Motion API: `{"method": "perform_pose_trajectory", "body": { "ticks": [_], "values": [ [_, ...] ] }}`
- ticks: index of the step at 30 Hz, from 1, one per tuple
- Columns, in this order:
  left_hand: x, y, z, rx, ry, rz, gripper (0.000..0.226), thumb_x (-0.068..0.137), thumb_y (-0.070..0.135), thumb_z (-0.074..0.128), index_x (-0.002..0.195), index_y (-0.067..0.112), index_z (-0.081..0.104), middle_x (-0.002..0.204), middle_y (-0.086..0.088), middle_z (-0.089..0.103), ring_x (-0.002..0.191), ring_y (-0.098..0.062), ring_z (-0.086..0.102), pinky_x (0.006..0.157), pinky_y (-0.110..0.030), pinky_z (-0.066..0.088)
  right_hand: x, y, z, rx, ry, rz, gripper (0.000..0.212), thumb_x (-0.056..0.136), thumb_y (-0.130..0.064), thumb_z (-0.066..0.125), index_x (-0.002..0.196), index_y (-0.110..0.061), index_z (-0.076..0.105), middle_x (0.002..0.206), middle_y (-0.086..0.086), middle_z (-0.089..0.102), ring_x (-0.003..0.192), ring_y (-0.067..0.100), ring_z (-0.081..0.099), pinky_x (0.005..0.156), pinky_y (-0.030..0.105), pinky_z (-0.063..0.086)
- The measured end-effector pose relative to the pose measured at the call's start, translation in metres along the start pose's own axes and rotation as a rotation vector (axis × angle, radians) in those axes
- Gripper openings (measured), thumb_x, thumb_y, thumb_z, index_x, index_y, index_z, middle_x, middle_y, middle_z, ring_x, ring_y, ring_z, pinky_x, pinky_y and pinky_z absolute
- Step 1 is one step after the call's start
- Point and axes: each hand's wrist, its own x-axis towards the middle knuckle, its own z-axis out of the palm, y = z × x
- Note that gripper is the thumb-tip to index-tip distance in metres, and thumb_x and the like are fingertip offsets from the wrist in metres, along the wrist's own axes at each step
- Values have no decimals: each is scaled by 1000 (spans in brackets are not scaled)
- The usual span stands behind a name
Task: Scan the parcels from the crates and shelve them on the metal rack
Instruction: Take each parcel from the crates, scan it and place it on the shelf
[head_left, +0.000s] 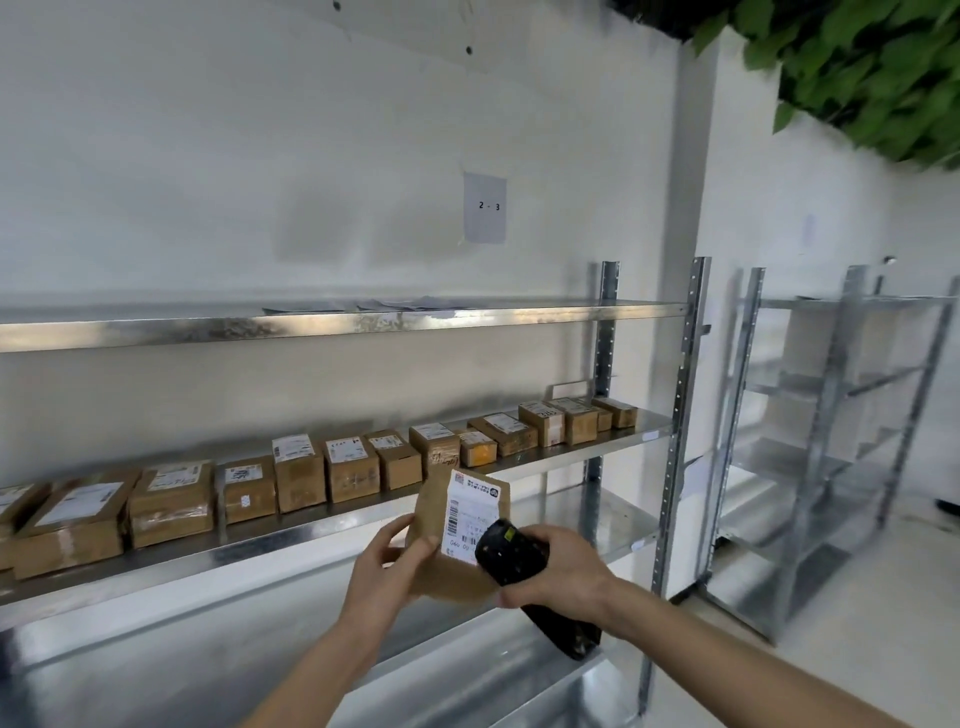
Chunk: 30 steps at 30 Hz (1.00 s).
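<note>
My left hand (387, 566) holds a flat brown parcel (441, 566) upright by its left edge, its white label facing me. My right hand (558, 569) grips a black handheld scanner (514, 556), whose head lies over the lower right of the label. Both hands are in front of the metal rack (332, 323). Its middle shelf (597, 451) carries a long row of several brown labelled parcels (298, 473) from the far left to the right upright.
A paper sign reading "2 - 3" (484, 207) hangs on the wall above the rack. Loose papers (395, 304) lie on the top shelf. A second metal rack (831, 441) stands to the right, with green foliage (872, 67) overhead.
</note>
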Motion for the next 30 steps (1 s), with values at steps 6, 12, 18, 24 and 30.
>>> {"method": "perform_pose_trajectory", "body": {
  "ticks": [6,12,18,24,30],
  "values": [
    [14,-1,98,-5,-137,-45,46,86,48,71,125,28,58,120,-4,62,107,-24,63,85,-43,61,-2,56,-61,168,96,25,62,63,-27,97,117,-32,67,100,-14,73,91,2,69,76,15,56],
    [41,2,209,39,-296,-54,78,60,54,84,127,25,58,122,-3,67,110,-24,66,79,-32,60,15,131,-158,157,194,66,54,58,-28,98,103,-35,71,99,-8,76,89,11,73,77,25,60],
    [79,-8,336,62,-331,-24,70,61,41,87,123,21,61,112,-6,71,100,-22,68,56,-18,54,40,207,-252,62,216,69,52,56,-32,96,102,-34,72,95,-8,75,87,11,73,78,27,61],
    [125,-24,436,-6,-386,-86,70,57,30,94,118,19,63,114,-7,72,101,-28,70,72,-36,61,78,277,-323,54,213,99,49,59,-27,95,102,-31,73,91,-9,75,81,7,71,66,17,54],
    [187,-45,518,-1,-408,-117,60,71,23,90,121,16,59,116,-8,69,101,-27,69,74,-39,62,141,340,-362,29,253,112,46,58,-25,93,99,-32,73,88,-8,75,78,6,71,67,20,58]
  ]
}}
